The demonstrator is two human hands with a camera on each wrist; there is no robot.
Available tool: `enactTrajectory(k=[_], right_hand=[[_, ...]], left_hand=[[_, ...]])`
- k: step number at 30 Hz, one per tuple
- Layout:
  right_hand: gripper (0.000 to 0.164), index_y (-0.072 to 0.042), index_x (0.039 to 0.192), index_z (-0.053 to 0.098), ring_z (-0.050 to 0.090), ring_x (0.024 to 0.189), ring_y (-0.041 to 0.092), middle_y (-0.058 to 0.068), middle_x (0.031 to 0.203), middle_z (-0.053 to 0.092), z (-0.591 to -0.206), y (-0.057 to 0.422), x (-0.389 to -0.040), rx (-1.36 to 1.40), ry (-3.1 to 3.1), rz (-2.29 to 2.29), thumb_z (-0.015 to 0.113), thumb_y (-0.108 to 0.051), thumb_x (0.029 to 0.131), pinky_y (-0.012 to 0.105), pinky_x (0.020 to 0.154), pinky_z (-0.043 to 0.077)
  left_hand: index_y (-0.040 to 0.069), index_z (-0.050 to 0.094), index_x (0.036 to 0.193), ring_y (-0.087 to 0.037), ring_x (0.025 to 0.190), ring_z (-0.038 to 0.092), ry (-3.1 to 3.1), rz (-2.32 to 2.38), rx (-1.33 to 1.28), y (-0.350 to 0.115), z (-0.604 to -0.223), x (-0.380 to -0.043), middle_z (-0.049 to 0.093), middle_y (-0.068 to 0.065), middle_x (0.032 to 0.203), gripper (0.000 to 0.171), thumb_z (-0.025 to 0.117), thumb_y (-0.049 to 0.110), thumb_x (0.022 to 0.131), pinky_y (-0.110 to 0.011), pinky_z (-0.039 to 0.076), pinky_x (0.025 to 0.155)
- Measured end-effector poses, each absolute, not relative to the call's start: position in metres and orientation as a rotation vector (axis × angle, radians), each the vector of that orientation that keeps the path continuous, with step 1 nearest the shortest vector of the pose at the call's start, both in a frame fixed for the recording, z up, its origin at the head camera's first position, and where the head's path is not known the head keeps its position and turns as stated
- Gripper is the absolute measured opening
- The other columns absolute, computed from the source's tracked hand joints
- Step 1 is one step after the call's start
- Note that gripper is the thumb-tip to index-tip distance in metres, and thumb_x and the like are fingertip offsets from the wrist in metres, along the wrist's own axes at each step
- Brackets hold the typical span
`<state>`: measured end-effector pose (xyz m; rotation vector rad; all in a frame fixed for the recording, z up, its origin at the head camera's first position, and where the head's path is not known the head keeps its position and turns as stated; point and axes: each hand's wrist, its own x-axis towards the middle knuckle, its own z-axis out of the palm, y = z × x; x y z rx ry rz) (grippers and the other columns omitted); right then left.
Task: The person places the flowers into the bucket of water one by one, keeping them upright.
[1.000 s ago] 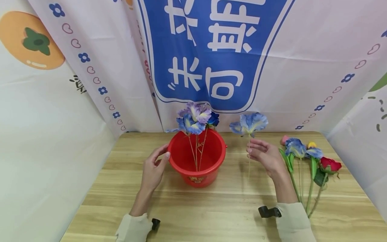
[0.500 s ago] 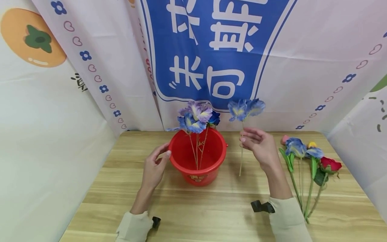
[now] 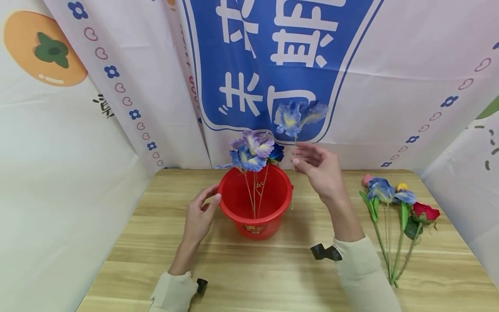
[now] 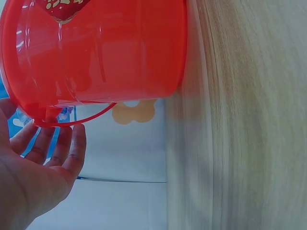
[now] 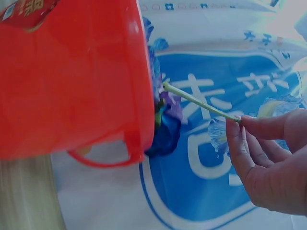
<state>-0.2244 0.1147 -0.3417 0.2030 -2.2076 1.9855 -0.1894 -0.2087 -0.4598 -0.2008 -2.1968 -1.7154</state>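
A red plastic bucket (image 3: 253, 225) stands upright on the table. My left hand (image 3: 200, 216) holds its left side at the rim; in the left wrist view the fingers (image 4: 62, 143) lie at the rim and the thin red handle (image 4: 88, 119). Inside the bucket stand a purple iris (image 3: 255, 143), a blue iris (image 3: 246, 159) and a dark blue rose (image 3: 276, 152), stems down. My right hand (image 3: 321, 171) pinches the stem of another blue artificial iris (image 3: 290, 119) between thumb and fingertips, raised at the right of the bucket. The right wrist view shows its stem's lower end (image 5: 192, 98) pointing towards the bucket's mouth.
On the table's right side lie a blue iris (image 3: 382, 190), a red rose (image 3: 426, 212), and pink and yellow flowers (image 3: 402, 186) on green stems. Printed cloth (image 3: 374, 112) hangs behind the wooden table (image 3: 249, 277) and at both sides.
My right hand has lifted the blue iris and carried it leftwards, closer to the bucket. The left hand has stayed at the bucket's rim.
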Motion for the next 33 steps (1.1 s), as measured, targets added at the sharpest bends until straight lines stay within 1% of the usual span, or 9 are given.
enactTrajectory(k=[2, 5, 8, 13, 17, 21, 25, 29, 33], right_hand=[[0.043, -0.002, 0.141, 0.066, 0.076, 0.106, 0.017, 0.022, 0.134, 0.073, -0.338, 0.108, -0.225, 0.242, -2.213, 1.97, 0.074, -0.001, 0.099, 0.025, 0.085, 0.065], [0.042, -0.002, 0.14, 0.067, 0.075, 0.111, 0.031, 0.023, 0.133, 0.073, -0.335, 0.098, -0.227, 0.288, -2.216, 1.968, 0.075, 0.0, 0.098, 0.029, 0.086, 0.066], [0.042, -0.001, 0.138, 0.067, 0.075, 0.11, 0.037, 0.024, 0.13, 0.074, -0.335, 0.091, -0.228, 0.319, -2.227, 1.96, 0.075, 0.001, 0.097, 0.03, 0.084, 0.067], [0.042, 0.001, 0.138, 0.068, 0.075, 0.101, 0.034, 0.025, 0.126, 0.075, -0.339, 0.077, -0.231, 0.382, -2.233, 1.975, 0.074, 0.003, 0.097, 0.028, 0.08, 0.067], [0.041, 0.001, 0.137, 0.068, 0.076, 0.1, 0.038, 0.025, 0.124, 0.075, -0.343, 0.065, -0.233, 0.422, -2.243, 1.997, 0.074, 0.005, 0.096, 0.029, 0.079, 0.067], [0.04, 0.001, 0.135, 0.07, 0.076, 0.102, 0.04, 0.026, 0.125, 0.075, -0.35, 0.054, -0.237, 0.444, -2.262, 1.991, 0.074, 0.007, 0.096, 0.032, 0.081, 0.067], [0.038, 0.001, 0.132, 0.071, 0.077, 0.102, 0.034, 0.023, 0.122, 0.076, -0.355, 0.046, -0.241, 0.449, -2.306, 1.933, 0.074, 0.008, 0.095, 0.036, 0.081, 0.068], [0.037, 0.001, 0.133, 0.072, 0.077, 0.099, 0.032, 0.02, 0.12, 0.077, -0.358, 0.039, -0.247, 0.439, -2.347, 1.867, 0.074, 0.006, 0.096, 0.041, 0.083, 0.068], [0.034, -0.002, 0.131, 0.074, 0.076, 0.101, 0.031, 0.017, 0.119, 0.078, -0.361, 0.038, -0.251, 0.358, -2.379, 1.792, 0.073, 0.004, 0.097, 0.035, 0.08, 0.067]], left_hand=[[0.007, 0.071, 0.139, -0.006, 0.119, 0.066, -2.198, -1.71, -0.203, -0.209, -0.46, -0.19, 0.073, -0.015, 0.134, 0.037, 0.073, 0.017, 0.104, -0.014, 0.06, 0.085], [0.008, 0.071, 0.139, -0.007, 0.119, 0.066, -2.202, -1.697, -0.199, -0.208, -0.46, -0.19, 0.073, -0.014, 0.134, 0.037, 0.073, 0.018, 0.103, -0.014, 0.06, 0.085], [0.008, 0.072, 0.138, -0.008, 0.119, 0.066, -2.206, -1.685, -0.197, -0.208, -0.46, -0.19, 0.073, -0.013, 0.134, 0.036, 0.074, 0.018, 0.103, -0.015, 0.06, 0.085], [0.005, 0.071, 0.138, -0.007, 0.119, 0.066, -2.187, -1.696, -0.228, -0.208, -0.459, -0.189, 0.072, -0.016, 0.134, 0.037, 0.074, 0.015, 0.103, -0.015, 0.061, 0.085], [0.002, 0.069, 0.14, -0.008, 0.121, 0.065, -2.171, -1.73, -0.283, -0.209, -0.458, -0.187, 0.07, -0.018, 0.137, 0.04, 0.073, 0.008, 0.101, -0.017, 0.061, 0.089], [0.001, 0.067, 0.142, -0.009, 0.123, 0.064, -2.173, -1.742, -0.334, -0.212, -0.458, -0.186, 0.068, -0.02, 0.139, 0.043, 0.073, 0.004, 0.099, -0.019, 0.062, 0.092], [0.001, 0.066, 0.143, -0.01, 0.124, 0.064, -2.177, -1.737, -0.363, -0.213, -0.458, -0.187, 0.068, -0.02, 0.14, 0.045, 0.074, 0.004, 0.099, -0.021, 0.062, 0.093], [0.002, 0.066, 0.143, -0.01, 0.124, 0.063, -2.175, -1.735, -0.377, -0.215, -0.459, -0.187, 0.067, -0.02, 0.14, 0.045, 0.073, 0.004, 0.099, -0.02, 0.062, 0.093], [0.001, 0.065, 0.144, -0.009, 0.124, 0.063, -2.178, -1.742, -0.392, -0.216, -0.46, -0.187, 0.067, -0.021, 0.141, 0.045, 0.072, 0.004, 0.099, -0.019, 0.061, 0.093]])
